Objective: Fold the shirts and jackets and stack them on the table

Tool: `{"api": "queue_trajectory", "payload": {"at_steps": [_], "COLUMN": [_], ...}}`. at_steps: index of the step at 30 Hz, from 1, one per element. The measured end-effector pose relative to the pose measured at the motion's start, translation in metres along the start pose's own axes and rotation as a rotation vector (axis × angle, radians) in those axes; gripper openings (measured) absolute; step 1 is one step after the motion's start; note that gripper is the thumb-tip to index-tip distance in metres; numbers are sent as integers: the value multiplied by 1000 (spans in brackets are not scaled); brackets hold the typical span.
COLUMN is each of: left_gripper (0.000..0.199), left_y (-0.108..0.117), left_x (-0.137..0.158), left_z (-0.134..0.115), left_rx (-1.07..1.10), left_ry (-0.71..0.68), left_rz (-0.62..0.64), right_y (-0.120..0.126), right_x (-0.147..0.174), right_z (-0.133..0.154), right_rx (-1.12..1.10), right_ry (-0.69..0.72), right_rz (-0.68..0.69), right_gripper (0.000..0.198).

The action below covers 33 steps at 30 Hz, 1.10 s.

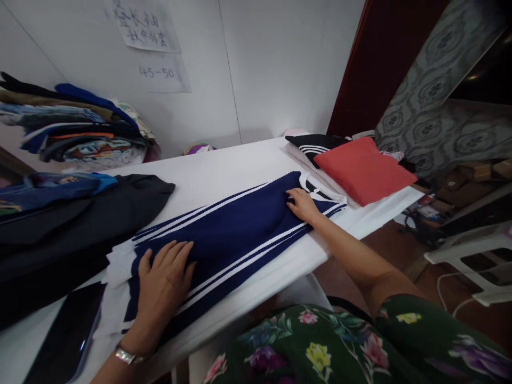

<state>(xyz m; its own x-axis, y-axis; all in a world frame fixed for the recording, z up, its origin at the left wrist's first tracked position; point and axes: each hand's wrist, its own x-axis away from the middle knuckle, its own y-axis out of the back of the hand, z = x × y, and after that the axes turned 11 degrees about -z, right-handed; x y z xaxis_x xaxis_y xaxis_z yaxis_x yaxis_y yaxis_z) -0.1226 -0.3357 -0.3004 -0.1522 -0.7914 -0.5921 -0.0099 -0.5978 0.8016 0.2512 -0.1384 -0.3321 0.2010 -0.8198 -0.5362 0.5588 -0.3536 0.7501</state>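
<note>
A navy garment with white stripes lies in a long folded strip across the white table. Its white-trimmed neckline is at the right end, and white ruffled fabric shows at the left end. My left hand rests on the garment's left end, fingers spread over the cloth. Near the neckline, my right hand touches the navy fabric with its fingers slightly bent and apart. A black phone lies at the lower left, beside the white ruffle.
Dark clothes cover the table's left side, with a tall pile of folded clothes behind them. At the right end sit a folded red garment and a black striped one. A white plastic stool stands off the right side.
</note>
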Motion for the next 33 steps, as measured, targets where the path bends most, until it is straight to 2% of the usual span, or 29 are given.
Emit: {"api": "queue_trajectory", "payload": {"at_steps": [2,5,11,15,20,24,29,33], "left_gripper": [35,34,42,43,41,41,43,54], "left_y": [-1,0,10,17,21,17,4,2], "left_x": [-4,-18,-57,-67,-65,-59,-33,-12], "left_z": [8,19,22,17,16,19,27,33], "left_rx": [22,64,127,126,136,123,246,166], "left_ry": [-13,13,250,386,462,417,142,0], "left_rz": [18,57,197,250,293,292,266,226], "right_y": [6,12,9,-3,-7,3,6,5], "right_x": [12,33,50,45,38,40,53,56], "right_z": [13,37,81,97,104,99,86,82], "right_rx": [-21,-101,-159,-78,16,43,-37,-58], "right_ry": [50,95,166,176,238,269,236,265], "right_rz": [-14,72,201,155,63,-11,-66,-50], "right_gripper": [55,72,91,94,93,84,72,53]}}
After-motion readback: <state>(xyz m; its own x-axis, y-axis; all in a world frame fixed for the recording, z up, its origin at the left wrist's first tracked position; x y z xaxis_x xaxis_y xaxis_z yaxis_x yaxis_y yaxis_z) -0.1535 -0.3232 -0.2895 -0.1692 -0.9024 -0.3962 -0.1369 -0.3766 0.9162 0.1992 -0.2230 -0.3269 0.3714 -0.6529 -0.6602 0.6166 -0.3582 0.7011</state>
